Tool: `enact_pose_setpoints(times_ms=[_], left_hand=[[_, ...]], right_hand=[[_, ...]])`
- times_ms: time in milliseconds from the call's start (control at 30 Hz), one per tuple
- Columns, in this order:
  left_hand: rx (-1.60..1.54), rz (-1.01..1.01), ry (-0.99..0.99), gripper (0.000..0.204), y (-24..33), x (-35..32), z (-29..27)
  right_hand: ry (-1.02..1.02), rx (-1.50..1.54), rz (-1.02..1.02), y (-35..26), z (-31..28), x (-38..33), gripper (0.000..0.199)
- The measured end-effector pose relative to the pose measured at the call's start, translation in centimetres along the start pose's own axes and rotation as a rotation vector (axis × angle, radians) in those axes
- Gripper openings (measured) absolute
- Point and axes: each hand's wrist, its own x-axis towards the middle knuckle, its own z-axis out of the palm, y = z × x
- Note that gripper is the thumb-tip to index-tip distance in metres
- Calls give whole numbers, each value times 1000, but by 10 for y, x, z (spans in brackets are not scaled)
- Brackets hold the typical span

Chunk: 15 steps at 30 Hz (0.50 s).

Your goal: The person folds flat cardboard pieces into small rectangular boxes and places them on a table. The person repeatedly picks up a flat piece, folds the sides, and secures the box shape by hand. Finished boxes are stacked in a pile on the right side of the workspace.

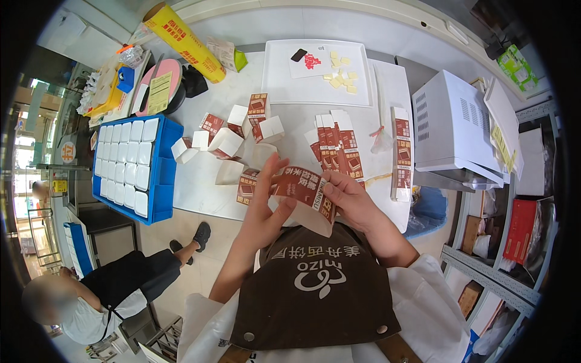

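Just above my apron, both hands have hold of a brown and white printed paper carton (299, 189) that is bent into a curve, with its pale inside showing at the lower edge. My left hand (266, 202) is at its left end, fingers pointing up and thumb along the near side. At the right end my right hand (346, 196) pinches it between thumb and fingers. Beyond my left hand lies a loose pile of opened cartons (230, 142), some standing, some on their sides. A fanned stack of flat cartons (339, 145) rests beyond my right hand.
Left of the pile, a blue crate (162, 175) holds rows of white lidded tubs. At the back is a white tray (275, 72) with small pale squares. More flat cartons (402, 157) lie near a white appliance (451, 121). Another person (121, 290) is at lower left.
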Motion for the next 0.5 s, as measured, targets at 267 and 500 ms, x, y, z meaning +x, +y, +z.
enact_pose_setpoints(times_ms=[267,500], left_hand=[[537,-125,-351,49,-4,0,10],[263,-215,-206,46,-35,-1,17]], right_hand=[[485,101,-201,2,6,23,27],[513,-198,-251,16,-9,30,30]])
